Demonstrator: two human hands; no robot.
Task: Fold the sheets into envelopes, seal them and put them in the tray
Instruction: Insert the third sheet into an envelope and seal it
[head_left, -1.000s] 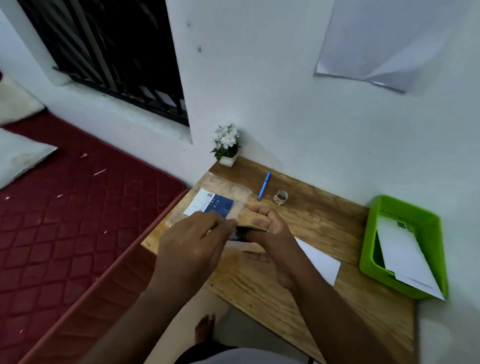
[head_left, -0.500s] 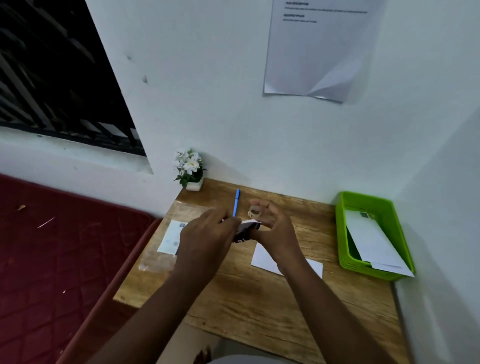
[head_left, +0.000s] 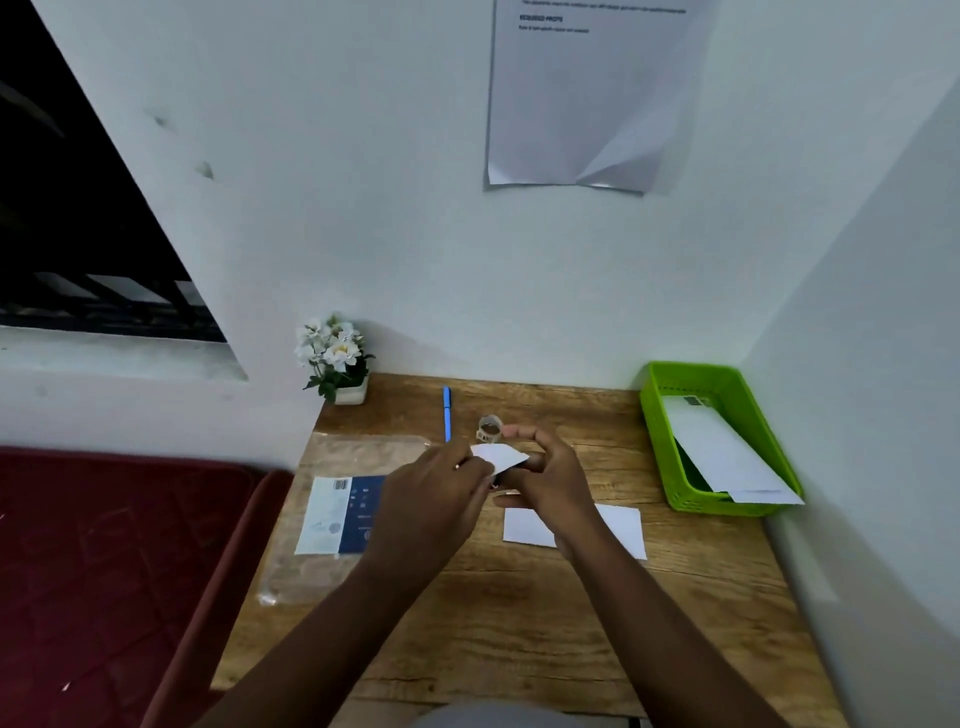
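Nearest the camera, a folded white sheet (head_left: 618, 527) is lying flat on the table (head_left: 519, 623), partly hidden under the right wrist — it is waiting its turn. Just above it, both hands are working in the air over the table: the left hand (head_left: 431, 499) is pinching the near-left edge of a small white piece (head_left: 498, 456), and the right hand (head_left: 550, 480) is curling its fingers round the other side, with something dark held beneath that cannot be made out. The piece looks like a small sticker or slip being peeled for sealing, though that is only a reading.

To do this step well, the person is probably best off keeping the pinch close to the edge, pulling slowly and evenly so the paper is not tearing or curling, and lowering the hands toward the sheet before letting go.

Further back, a tape roll (head_left: 489, 427) is standing just behind the right fingertips, and a blue pen (head_left: 447, 413) is lying beside it. To the left a clear packet (head_left: 343, 514) with a printed card is resting on the table. At the far right the green tray (head_left: 654, 415) is already holding finished envelopes (head_left: 722, 452) — well apart from the hands.
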